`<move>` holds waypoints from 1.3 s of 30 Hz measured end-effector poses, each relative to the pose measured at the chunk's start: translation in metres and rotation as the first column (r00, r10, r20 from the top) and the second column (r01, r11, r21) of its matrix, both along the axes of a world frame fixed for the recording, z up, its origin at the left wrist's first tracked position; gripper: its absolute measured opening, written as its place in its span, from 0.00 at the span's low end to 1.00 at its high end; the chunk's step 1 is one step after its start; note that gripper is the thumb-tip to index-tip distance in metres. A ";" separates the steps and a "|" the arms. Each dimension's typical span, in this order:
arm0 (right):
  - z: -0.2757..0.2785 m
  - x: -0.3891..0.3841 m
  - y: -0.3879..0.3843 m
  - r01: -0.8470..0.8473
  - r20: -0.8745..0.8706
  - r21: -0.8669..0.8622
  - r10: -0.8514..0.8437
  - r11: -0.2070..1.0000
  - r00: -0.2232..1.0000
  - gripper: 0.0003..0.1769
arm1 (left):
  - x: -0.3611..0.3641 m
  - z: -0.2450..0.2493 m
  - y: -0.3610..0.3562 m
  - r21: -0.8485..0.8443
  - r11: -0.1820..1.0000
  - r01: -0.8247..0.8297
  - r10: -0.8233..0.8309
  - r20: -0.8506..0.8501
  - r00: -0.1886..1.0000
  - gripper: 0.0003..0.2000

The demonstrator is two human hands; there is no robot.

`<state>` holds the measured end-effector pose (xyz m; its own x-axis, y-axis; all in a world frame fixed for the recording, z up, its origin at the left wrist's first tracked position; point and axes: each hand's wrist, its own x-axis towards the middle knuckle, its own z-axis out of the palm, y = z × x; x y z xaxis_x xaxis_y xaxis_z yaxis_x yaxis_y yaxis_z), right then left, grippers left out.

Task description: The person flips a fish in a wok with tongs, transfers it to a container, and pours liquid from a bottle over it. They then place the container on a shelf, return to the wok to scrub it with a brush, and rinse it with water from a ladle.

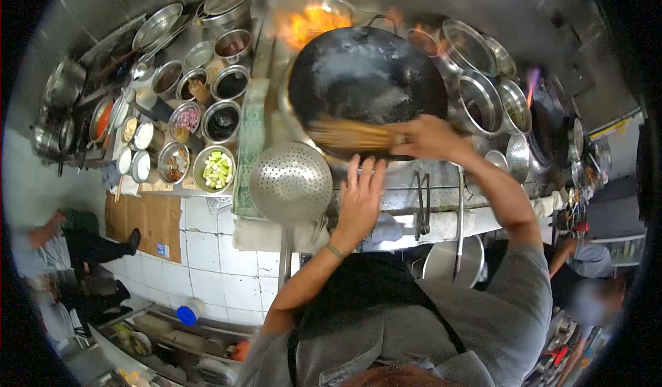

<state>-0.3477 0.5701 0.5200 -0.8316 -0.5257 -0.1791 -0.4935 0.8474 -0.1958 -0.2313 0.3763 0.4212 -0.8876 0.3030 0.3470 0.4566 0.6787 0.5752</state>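
Grey shirt (496,318) w/ dark apron (358,283) sits closest, at the bottom edge. Right hand (429,139) is closed tight on the end of a bamboo brush (352,135), bristles lying across the near inside of the black wok (365,76). Wok is on the burner at top centre, tilted toward the person, orange flames (310,25) at its far-left rim. Left hand (360,199) holds nothing: fingers spread flat, tips at the stove edge just below the wok rim, band on the wrist. Perforated skimmer (289,180) lies just left of that hand, handle pointing down. Further left, approx a dozen steel bowls, incl. one w/ cut green veg (216,170) and one w/ dark sauce (222,121). Stacked steel pots (483,101) stand right of the wok. White tile floor (214,256) below, cardboard sheet (145,218) on it; another person (69,243) at far left.
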 end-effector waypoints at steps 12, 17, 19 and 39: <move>-0.042 -0.023 -0.013 0.083 0.011 0.016 -0.083 0.996 0.996 0.23 | -0.041 0.004 -0.002 0.080 0.995 0.054 -0.051 -0.042 0.998 0.08; -0.079 -0.084 -0.043 0.389 -0.128 -0.032 -0.390 0.921 0.912 0.20 | -0.034 0.004 0.012 0.007 1.000 0.023 -0.023 -0.025 0.999 0.08; -0.074 -0.064 -0.051 0.231 -0.071 0.012 -0.229 0.973 0.971 0.21 | -0.030 0.008 0.021 -0.009 1.000 0.029 -0.030 -0.062 0.998 0.09; -0.058 -0.045 0.013 0.200 -0.272 0.278 -0.123 0.939 0.954 0.12 | -0.029 -0.005 0.047 -0.012 0.999 -0.040 0.037 -0.187 0.982 0.09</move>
<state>-0.3923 0.5833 0.4619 -0.9387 -0.3341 -0.0852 -0.3444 0.9196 0.1891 -0.2598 0.4236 0.4162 -0.8186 0.2760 0.5037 0.5283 0.7061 0.4715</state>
